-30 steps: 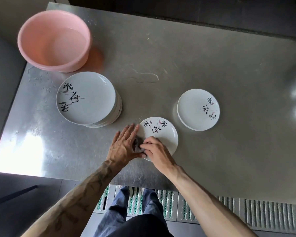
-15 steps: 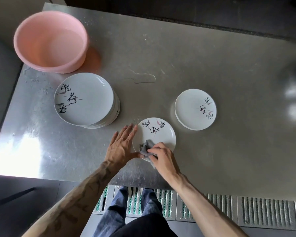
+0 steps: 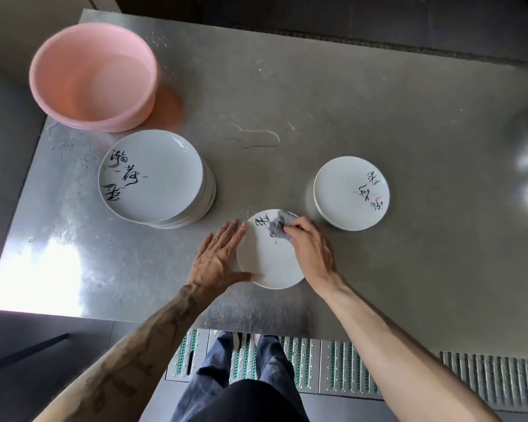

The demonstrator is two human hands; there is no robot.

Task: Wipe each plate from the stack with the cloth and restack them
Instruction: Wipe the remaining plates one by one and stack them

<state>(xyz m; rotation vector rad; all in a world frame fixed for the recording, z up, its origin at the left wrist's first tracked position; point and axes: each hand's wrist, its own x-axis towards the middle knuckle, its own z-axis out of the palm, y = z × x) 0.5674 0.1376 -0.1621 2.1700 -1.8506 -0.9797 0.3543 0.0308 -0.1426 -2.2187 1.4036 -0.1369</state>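
A small white plate [image 3: 270,263] with black brush writing lies flat near the table's front edge. My left hand [image 3: 218,258] lies flat against its left rim, fingers straight, thumb at the near rim. My right hand [image 3: 310,248] grips a grey cloth [image 3: 279,228] and presses it on the far part of this plate. A tall stack of larger white plates [image 3: 153,178] stands to the left. A low stack of small plates [image 3: 351,193] stands to the right.
A pink plastic basin [image 3: 93,74] sits at the table's far left corner. A small puddle of water [image 3: 256,138] lies on the steel table [image 3: 378,117] behind the plates. The table's front edge runs just below my wrists, with floor grating beneath.
My right hand has swept the cloth from the plate's near left rim up to its far side. My left hand has stayed against the left rim.
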